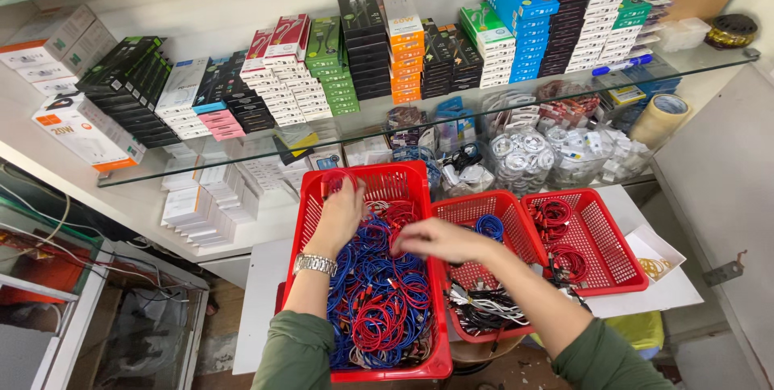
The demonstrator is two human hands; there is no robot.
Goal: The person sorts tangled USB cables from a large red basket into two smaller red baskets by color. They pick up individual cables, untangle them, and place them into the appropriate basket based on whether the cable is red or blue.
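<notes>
My left hand [340,214], with a metal watch on the wrist, reaches into the far end of a large red basket [364,177] and lies among coiled red and blue cables [379,293]. My right hand [431,238] hovers over the basket's right rim, its fingers closed around a coil of cable; I cannot make out the coil clearly. A middle red basket [482,206] holds a blue coil and black and white cables [484,309]. Red coils [568,263] lie in a third red basket [625,277] at the right.
A glass shelf [709,58] above carries stacked boxes of many colours and a roll of tape [659,118]. Below it sit bagged white cables [524,156] and white boxes [197,209]. The baskets rest on a white table [262,293]. A white wall panel stands at the right.
</notes>
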